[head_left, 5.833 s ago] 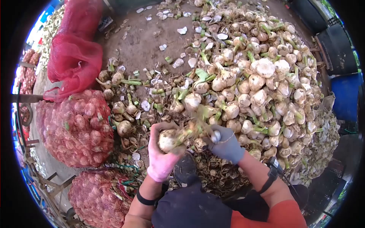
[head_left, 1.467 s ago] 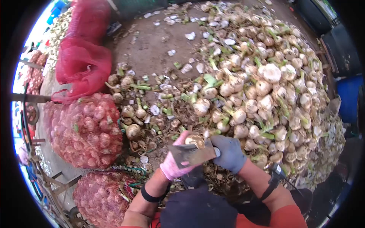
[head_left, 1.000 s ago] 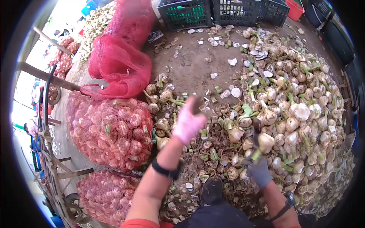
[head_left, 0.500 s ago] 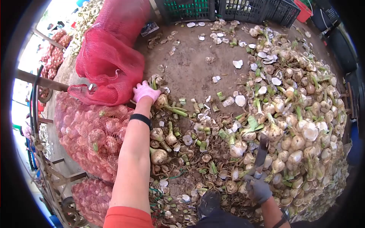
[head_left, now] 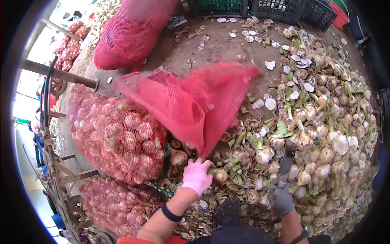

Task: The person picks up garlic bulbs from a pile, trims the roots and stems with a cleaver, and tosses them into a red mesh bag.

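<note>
My left hand (head_left: pixel 197 175), in a pink glove, touches the lower tip of a loose red mesh bag (head_left: pixel 199 101); its fingers are bent around that corner. The bag is spread in the air and blurred by motion. Below it lie bulbs with stems, one bulb (head_left: pixel 178 157) just left of the hand. At the right, my right hand (head_left: pixel 281 200), in a grey glove, is closed around the handle of a wide-bladed knife (head_left: pixel 287 160), its blade pointing up and away over the bulb pile (head_left: pixel 325 150).
Filled mesh sacks (head_left: pixel 130 134) stand at the left beside a metal frame (head_left: pixel 57 73). Another red sack (head_left: pixel 130 36) lies at the upper left. Black crates (head_left: pixel 280 10) and a red bucket (head_left: pixel 338 15) are at the back. Peelings litter the ground.
My left hand has come back toward me and right, pulling the loose red mesh bag off the sacks and over the ground. My right hand still holds the knife.
</note>
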### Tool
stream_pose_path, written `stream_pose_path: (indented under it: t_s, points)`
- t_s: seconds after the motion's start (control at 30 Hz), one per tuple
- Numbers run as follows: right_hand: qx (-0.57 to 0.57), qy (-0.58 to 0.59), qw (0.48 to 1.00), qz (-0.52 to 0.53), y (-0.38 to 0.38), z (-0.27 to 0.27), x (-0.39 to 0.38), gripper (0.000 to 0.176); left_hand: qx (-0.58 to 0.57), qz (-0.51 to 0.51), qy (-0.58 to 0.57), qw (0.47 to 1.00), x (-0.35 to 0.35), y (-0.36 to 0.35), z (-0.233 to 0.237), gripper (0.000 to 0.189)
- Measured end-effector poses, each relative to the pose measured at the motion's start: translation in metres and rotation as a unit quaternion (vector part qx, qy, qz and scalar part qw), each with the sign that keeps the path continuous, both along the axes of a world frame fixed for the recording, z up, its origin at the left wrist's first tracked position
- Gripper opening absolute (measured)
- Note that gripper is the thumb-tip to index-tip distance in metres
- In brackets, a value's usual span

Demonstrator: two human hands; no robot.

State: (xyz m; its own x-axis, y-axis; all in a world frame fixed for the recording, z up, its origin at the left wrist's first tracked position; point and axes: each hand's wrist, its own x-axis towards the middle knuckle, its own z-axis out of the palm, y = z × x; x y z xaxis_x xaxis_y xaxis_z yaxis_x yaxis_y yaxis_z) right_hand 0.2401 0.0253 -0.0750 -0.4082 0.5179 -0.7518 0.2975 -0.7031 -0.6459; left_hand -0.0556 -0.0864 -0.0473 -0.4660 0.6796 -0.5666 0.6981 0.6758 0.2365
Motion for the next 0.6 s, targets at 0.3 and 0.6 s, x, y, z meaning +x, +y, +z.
stream_pose_path:
  t_s: [0.3,0.6]
  points:
    - [-0.08,0.004,0.993,-0.088,-0.004,-0.007,0.004,0.016,0.388,0.363,-0.155,0.833,-0.112,0.111,-0.02,0.079]
    - [-0.047,-0.009,0.996,-0.07,0.002,0.012,-0.009,0.015,0.69,0.183,0.098,0.693,-0.302,0.235,0.132,0.055]
